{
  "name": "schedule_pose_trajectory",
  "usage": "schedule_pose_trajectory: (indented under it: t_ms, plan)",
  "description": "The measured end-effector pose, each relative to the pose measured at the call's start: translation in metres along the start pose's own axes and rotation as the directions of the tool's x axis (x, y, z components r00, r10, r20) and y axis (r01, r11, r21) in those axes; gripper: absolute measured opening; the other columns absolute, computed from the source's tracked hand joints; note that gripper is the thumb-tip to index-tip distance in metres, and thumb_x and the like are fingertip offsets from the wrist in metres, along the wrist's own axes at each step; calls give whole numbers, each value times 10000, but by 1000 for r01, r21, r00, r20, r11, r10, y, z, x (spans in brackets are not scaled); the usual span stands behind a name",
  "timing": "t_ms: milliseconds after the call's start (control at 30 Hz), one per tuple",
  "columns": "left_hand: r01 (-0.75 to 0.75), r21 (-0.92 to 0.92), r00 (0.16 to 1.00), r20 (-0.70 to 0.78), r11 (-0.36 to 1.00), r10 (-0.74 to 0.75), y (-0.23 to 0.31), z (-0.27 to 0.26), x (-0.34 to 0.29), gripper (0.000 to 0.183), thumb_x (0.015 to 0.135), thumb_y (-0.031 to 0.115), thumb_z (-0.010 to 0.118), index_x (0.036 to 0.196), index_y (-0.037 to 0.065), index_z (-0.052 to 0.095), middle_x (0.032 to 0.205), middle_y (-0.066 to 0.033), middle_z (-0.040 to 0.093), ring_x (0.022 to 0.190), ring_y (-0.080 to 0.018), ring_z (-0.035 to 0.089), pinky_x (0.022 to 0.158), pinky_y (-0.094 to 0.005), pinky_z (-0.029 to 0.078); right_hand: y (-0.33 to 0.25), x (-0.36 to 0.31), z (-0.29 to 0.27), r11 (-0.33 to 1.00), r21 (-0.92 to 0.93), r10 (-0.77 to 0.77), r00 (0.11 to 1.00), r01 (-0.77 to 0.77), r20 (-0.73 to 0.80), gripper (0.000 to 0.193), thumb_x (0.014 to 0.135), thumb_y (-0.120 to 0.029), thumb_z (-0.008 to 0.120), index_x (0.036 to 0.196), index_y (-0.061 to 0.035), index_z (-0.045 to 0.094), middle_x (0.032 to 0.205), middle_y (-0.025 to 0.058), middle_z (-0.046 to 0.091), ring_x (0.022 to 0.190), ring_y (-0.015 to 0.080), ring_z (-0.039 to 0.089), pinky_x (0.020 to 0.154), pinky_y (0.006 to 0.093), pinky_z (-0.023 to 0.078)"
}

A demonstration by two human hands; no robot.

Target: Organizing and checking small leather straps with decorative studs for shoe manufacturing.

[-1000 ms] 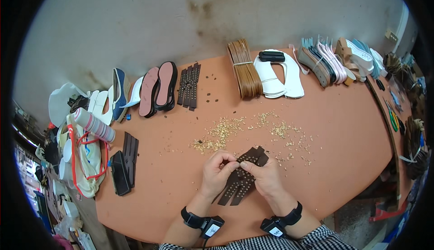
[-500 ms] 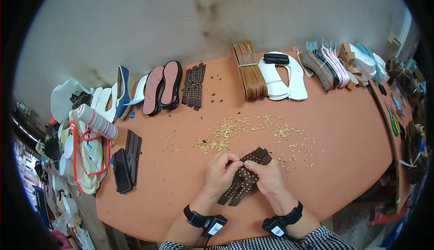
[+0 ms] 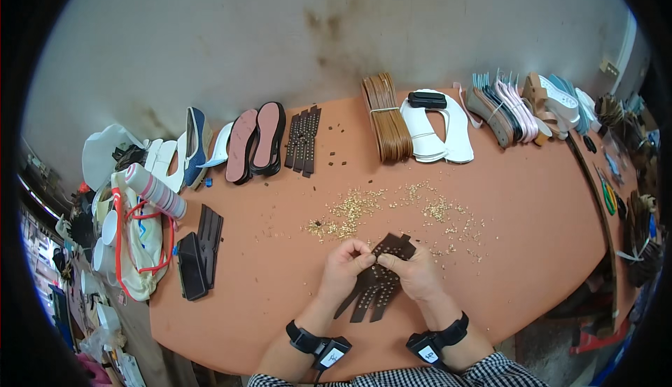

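Between my hands is a dark brown studded strap piece (image 3: 378, 292), slit into several strips and set with rows of small gold-coloured studs. My right hand (image 3: 418, 275) grips its right side, thumb laid over the upper face. My left hand (image 3: 343, 271) is closed in a pinch, its fingertips touching the strap piece beside my right thumb. Whatever the left fingertips hold is too small to make out. Loose gold studs (image 3: 355, 208) lie scattered on the table just beyond my hands.
On the orange-brown table (image 3: 245, 317) stand pink-topped soles (image 3: 267, 138), more studded straps (image 3: 302, 140), a brown strip bundle (image 3: 386, 124) and white shoe cutouts (image 3: 458, 135). At left are a dark case (image 3: 190, 266) and a striped cup stack (image 3: 155, 191). Sandals (image 3: 560, 103) line the back right.
The strap piece has turned a little between my hands, its lower strips now spread and swung to the right. Both hands stay close together at its upper part.
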State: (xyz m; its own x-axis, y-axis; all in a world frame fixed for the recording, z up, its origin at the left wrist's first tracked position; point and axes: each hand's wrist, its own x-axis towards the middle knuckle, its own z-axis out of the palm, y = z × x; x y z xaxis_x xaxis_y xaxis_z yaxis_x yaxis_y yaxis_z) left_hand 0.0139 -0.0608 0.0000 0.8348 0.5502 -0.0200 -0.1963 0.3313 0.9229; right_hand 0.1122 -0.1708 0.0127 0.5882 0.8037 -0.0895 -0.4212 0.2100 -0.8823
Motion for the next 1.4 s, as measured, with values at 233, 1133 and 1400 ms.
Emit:
schedule_pose_trajectory:
  t_ms: [233,1133,1400]
  plan:
    - [194,-154,981,45,969,-189,1,-7,8,97,763,50,648,799,62,558,749,15,562,669,-47,501,622,-171,411,4,1,5,994,111,4,1000,-1,-29,138,782,0,606,915,-16,573,833,13,602,730,73,563,671,212,471]
    - [-466,759,838,214,454,503,9,9,4,125,728,-20,603,803,16,510,795,-68,531,704,-160,515,603,-279,426,5,0,7,912,396,155,983,-104,-97,98,789,-10,593,880,-45,580,806,18,602,711,108,585,642,247,489]
    - [-158,82,987,31,984,156,3,2,6,74,782,15,579,806,33,512,870,-42,486,810,-134,480,742,-244,394,2,2,6,894,434,171,980,-113,-97,89,804,-7,562,884,-45,572,806,18,597,721,113,585,647,246,488]
